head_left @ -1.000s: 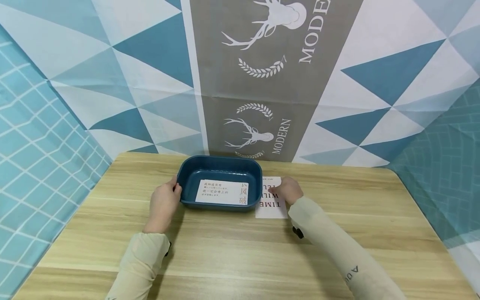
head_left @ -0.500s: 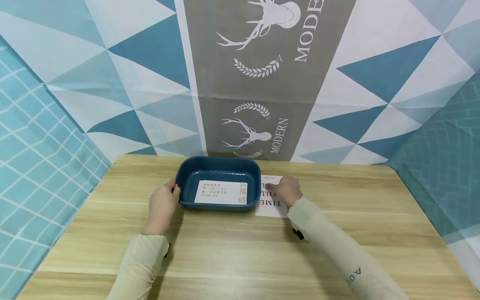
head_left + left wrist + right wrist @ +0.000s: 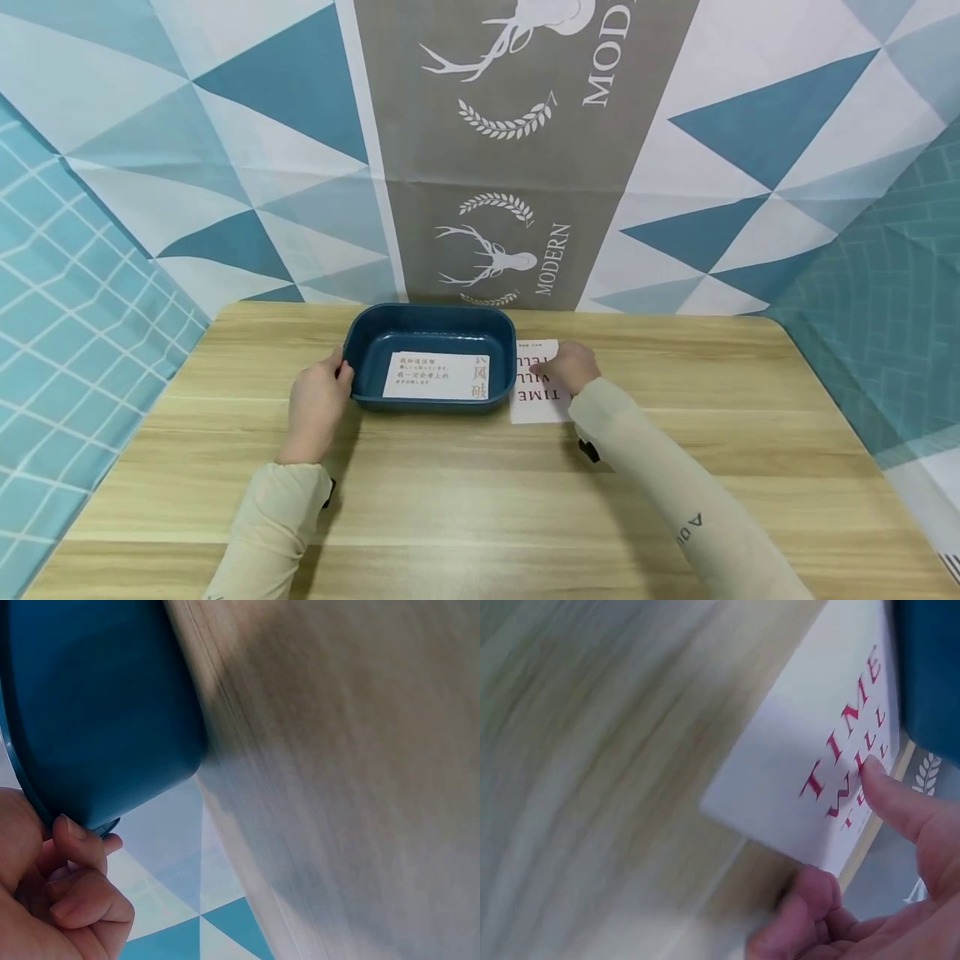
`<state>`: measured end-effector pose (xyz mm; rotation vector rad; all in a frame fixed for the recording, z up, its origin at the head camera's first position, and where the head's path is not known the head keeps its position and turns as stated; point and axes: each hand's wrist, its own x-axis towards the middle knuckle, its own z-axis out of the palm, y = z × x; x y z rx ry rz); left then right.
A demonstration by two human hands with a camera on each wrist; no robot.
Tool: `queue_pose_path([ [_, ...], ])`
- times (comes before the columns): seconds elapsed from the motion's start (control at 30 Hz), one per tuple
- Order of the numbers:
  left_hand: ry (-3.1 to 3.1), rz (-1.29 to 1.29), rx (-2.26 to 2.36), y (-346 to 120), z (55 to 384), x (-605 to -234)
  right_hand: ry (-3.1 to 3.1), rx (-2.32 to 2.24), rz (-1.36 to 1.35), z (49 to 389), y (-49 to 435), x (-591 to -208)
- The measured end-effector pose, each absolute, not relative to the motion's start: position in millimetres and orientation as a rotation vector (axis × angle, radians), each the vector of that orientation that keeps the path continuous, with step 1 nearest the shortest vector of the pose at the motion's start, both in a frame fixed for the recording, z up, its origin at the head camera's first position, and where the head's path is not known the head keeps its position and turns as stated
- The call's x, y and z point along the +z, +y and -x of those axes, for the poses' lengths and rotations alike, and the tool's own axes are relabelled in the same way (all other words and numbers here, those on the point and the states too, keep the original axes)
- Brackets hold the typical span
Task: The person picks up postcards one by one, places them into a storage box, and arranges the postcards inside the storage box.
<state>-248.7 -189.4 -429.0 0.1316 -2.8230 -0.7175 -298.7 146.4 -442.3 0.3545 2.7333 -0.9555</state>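
Observation:
A dark blue rectangular dish [image 3: 431, 405] sits near the table's back edge in the head view. My left hand [image 3: 318, 408] grips its left end; the left wrist view shows the thumb and fingers [image 3: 82, 840] at a small lip on the rim. Inside the dish lies a white card [image 3: 427, 377] with printed characters. To the right of the dish is another white card [image 3: 538, 408] with red lettering, its left edge close against the dish. My right hand [image 3: 574, 367] pinches this card's right edge: the thumb [image 3: 889, 796] lies on the print, with fingertips partly hidden at the edge.
The wood-grain table [image 3: 450, 500] stretches toward me and to both sides. Behind it hangs a patterned cloth [image 3: 487, 167] with triangles and deer heads, close to the dish. Blue tile-patterned cloths [image 3: 67, 333] flank the table.
The head view has shifted slightly, so everything sits a little farther up and left. Both hands keep their places on the dish and the card.

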Motion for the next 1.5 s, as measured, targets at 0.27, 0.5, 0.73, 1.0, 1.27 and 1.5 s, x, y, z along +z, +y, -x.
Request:
queue_pose_path([
  [0.27,-2.842,-0.13,-0.718,-189.5,249.6,-425.6,2.689,-1.149,-0.414,299.7,147.5,-438.6],
  [0.5,-2.827,-0.133,-0.712,-189.1,248.1,-426.0,2.737,-1.247,-0.421,302.0,157.1,-432.2],
  [0.73,-2.8,-0.111,-0.697,-188.1,248.6,-429.8,2.793,-1.273,-0.362,306.1,184.8,-423.6],
  [1.0,-2.805,-0.121,-0.697,-189.3,248.3,-429.1,2.801,-1.276,-0.321,312.1,200.2,-399.1],
  [1.27,-2.823,-0.134,-0.711,-190.2,248.4,-427.9,2.76,-1.364,-0.149,316.3,196.0,-381.5],
  [1.5,-2.833,-0.136,-0.713,-190.1,249.6,-428.4,2.683,-1.387,-0.052,321.0,180.0,-372.5],
])
